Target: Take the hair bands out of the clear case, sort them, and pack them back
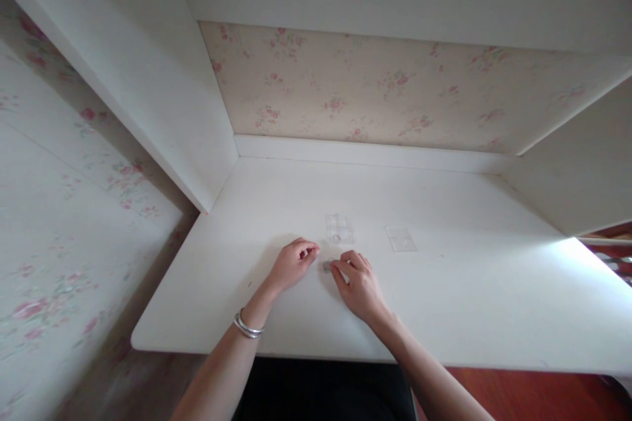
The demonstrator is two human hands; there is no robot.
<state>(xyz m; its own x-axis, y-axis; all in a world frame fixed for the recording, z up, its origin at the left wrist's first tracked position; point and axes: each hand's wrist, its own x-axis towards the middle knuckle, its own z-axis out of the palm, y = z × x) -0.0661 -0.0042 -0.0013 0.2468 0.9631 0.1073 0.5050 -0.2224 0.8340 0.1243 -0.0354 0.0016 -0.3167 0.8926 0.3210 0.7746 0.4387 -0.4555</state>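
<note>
My right hand [359,283] is low over the white tabletop, thumb and forefinger pinched at a small greyish item [326,266]. That item is too small to name; a thin ring-like outline shows at its upper edge. To its left, my left hand [293,264] is closed, its thumb and forefinger pressed together. Whether anything is between those fingertips I cannot tell. Just beyond the hands lies a clear plastic box [348,231] with compartments, with a small ring [336,237] in its near part. A clear flat plastic lid or tray [401,239] rests to the right of the box.
The white desk [474,289] has a raised back strip [375,150] and side panels at left [148,79] and right [577,164]. A tiny dark speck [249,283] lies left of my left hand. Metal bangles [247,325] circle my left wrist.
</note>
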